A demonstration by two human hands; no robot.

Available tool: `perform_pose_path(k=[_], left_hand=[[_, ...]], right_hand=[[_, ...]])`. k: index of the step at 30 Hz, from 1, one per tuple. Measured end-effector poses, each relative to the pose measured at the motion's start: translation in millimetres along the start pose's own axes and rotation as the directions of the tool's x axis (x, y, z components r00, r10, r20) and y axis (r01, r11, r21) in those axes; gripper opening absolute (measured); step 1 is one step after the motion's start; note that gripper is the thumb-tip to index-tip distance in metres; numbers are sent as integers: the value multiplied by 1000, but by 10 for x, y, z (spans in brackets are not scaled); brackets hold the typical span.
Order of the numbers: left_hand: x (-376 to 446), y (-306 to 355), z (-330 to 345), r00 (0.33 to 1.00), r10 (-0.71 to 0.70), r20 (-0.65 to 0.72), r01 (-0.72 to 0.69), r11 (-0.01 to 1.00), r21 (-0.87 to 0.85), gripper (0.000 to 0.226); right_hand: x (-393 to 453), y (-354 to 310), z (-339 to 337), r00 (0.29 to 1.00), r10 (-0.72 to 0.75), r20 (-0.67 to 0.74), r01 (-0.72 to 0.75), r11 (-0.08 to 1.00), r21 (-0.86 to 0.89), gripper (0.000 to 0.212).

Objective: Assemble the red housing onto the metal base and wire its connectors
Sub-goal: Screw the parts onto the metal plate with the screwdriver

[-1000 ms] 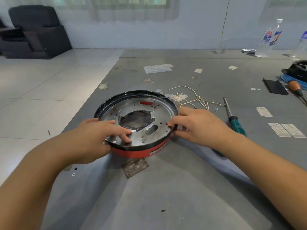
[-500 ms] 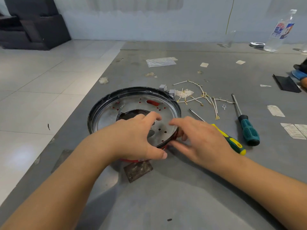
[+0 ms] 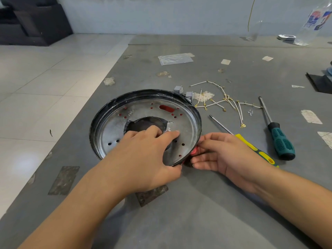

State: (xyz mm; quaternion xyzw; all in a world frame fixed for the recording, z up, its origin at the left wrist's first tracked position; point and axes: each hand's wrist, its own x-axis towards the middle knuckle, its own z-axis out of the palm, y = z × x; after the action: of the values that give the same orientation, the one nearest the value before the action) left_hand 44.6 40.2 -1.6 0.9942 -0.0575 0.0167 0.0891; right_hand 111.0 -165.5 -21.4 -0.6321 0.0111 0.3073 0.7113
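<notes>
The metal base (image 3: 186, 123), a round silvery plate with a black rim, lies on top of the red housing (image 3: 195, 151). The housing shows only through the plate's holes and at the near right edge. My left hand (image 3: 143, 155) lies across the plate, fingers reaching to the central opening and thumb hooked on the near rim. My right hand (image 3: 221, 155) holds the housing's edge at the near right, thumb above and fingers below. White wires with gold ring terminals (image 3: 224, 101) and two grey connectors (image 3: 179, 89) lie just beyond the plate.
A yellow-green screwdriver (image 3: 251, 146) lies right beside my right hand, a teal one (image 3: 280, 141) farther right. Small screws (image 3: 250, 112), a plastic bag (image 3: 175, 58), paper scraps and a bottle (image 3: 312, 20) sit farther off. The grey table's left edge (image 3: 107, 83) drops to tiled floor.
My left hand has crossed from the plate's left rim to its near right rim. My right hand has slid down to the near right edge. The view has come closer.
</notes>
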Motion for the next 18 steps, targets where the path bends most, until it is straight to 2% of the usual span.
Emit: perform_pose_path(k=[3,8,18], left_hand=[[-13,-5,22,998,8,-57,-7,1000,19,86],[-24,5,50,991,15,-130,-9,999,47,85],[7,8,42,992,51,-113,-39,994,104,86]], right_hand=[[13,-26,-15,999,24,33,-24,1000,9,13],[27,-24,-19,998,42,50,-43,999,21,12],[15,-32,-10,998,51,48,-51,999,10,13]])
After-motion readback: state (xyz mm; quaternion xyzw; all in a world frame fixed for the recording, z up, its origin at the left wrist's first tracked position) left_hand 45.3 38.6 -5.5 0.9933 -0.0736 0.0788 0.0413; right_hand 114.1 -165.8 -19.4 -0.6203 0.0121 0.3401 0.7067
